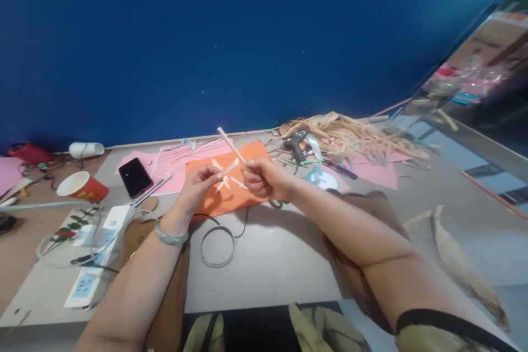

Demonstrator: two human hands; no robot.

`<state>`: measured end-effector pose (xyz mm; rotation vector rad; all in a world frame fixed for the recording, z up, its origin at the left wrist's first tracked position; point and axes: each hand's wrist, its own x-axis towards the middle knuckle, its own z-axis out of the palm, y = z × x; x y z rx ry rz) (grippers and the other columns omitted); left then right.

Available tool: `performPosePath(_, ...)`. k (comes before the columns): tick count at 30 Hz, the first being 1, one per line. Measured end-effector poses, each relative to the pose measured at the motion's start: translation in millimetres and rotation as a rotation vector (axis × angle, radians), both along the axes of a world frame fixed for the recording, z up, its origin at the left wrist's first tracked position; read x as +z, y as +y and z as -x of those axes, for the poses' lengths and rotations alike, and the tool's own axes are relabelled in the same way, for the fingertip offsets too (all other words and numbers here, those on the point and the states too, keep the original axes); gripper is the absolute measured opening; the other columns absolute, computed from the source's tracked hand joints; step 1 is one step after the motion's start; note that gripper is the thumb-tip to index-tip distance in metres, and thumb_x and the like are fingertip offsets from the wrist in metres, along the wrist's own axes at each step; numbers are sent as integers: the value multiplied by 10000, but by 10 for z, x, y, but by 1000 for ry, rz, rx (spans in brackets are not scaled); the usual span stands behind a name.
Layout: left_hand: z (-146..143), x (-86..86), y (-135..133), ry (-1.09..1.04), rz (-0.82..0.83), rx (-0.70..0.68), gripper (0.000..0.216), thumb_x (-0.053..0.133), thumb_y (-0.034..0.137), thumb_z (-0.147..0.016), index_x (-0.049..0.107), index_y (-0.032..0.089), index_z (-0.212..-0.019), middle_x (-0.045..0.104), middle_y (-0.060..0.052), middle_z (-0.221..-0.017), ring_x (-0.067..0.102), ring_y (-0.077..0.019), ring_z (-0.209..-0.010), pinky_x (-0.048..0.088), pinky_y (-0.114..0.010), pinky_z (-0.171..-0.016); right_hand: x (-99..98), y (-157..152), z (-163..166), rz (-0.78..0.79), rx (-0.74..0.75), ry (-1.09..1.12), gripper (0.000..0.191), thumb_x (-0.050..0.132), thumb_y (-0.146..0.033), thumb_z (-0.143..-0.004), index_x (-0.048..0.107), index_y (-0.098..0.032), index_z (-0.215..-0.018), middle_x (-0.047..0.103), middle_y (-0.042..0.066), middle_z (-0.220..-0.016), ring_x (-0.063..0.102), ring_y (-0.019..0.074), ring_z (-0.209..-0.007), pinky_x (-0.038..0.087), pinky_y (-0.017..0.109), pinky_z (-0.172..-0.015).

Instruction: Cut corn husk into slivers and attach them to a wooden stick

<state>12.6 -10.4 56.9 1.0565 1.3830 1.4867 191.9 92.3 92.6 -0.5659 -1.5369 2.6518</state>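
My right hand (266, 179) is closed round a thin pale stick (230, 142), which tilts up and to the left out of the fist. Opposite it, my left hand (201, 186) pinches a small pale strip (229, 169) between thumb and fingertips. The strip's free end points toward the right hand, close to the stick; I cannot tell whether they touch. Beneath both hands lies an orange sheet (258, 151) with several short whitish pieces (238, 182) scattered on it. A bracelet circles the left wrist.
Right of the hands are a glue gun (295, 146), a tape roll (322, 179) and a heap of dried husk strips (350, 135). At left stand a phone (135, 177), a paper cup (83, 187) and a power strip (100, 256) with cables. A blue wall (247, 38) rises behind.
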Motion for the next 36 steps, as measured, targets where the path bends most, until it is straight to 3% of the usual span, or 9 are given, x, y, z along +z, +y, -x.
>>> performPosePath(5,14,-35,17,-1,32,43,217,714,353,-674,633,155,-711,621,-18,-683,550,-118,-611,426,-250,-607,96,99,-22,-214,-181,1,339,336,-420,-833,301,-205,-574,195,-69,-466,105,66,-399,64,202,-376)
performPosePath(10,39,-123,49,156,97,146,212,684,349,-666,625,146,-686,615,-19,-641,546,-130,-592,411,-250,-586,-77,178,48,-851,-431,-139,191,503,-290,-743,460,-169,-601,322,-57,-500,272,68,-457,183,204,-441)
performPosePath(13,72,-180,72,357,148,223,161,651,312,-669,624,153,-663,606,-16,-614,529,-140,-574,385,-253,-568,-225,213,66,-1130,-326,-259,86,546,-221,-702,594,-154,-678,454,-30,-552,381,86,-510,249,212,-494)
performPosePath(19,108,-224,79,878,313,263,99,579,255,-686,624,185,-634,640,-57,-771,570,-194,-682,396,-316,-685,-509,180,151,-1398,-132,-455,106,612,-266,-700,669,-177,-710,612,51,-668,488,145,-596,263,241,-524)
performPosePath(22,93,-193,59,1057,420,253,112,534,246,-729,636,199,-730,655,-57,-835,604,-222,-785,398,-351,-782,-580,138,190,-1513,-66,-560,138,595,-295,-727,664,-178,-749,650,79,-740,542,174,-672,292,242,-551)
performPosePath(25,88,-181,43,1114,463,243,177,511,195,-751,627,200,-885,671,-62,-925,619,-234,-890,384,-375,-862,-600,111,204,-1565,4,-632,158,539,-271,-759,661,-174,-784,674,96,-813,579,191,-725,323,247,-576)
performPosePath(31,117,-248,44,1040,358,263,293,509,150,-752,597,195,-1029,675,-72,-986,627,-226,-902,396,-386,-874,-561,176,195,-1544,-6,-649,161,532,-253,-747,652,-148,-766,682,109,-819,594,197,-724,321,247,-548)
performPosePath(33,100,-266,59,922,308,269,259,549,187,-737,614,178,-988,678,-76,-922,630,-224,-852,427,-370,-822,-527,201,186,-1424,-57,-569,148,543,-256,-741,639,-142,-743,677,83,-769,582,169,-676,323,232,-535)
performPosePath(36,30,-272,85,543,207,127,220,602,292,-730,641,144,-889,675,-75,-820,628,-201,-759,467,-322,-717,-489,182,186,-1043,-128,-285,180,564,-303,-751,618,-132,-752,649,31,-700,555,117,-615,347,199,-541)
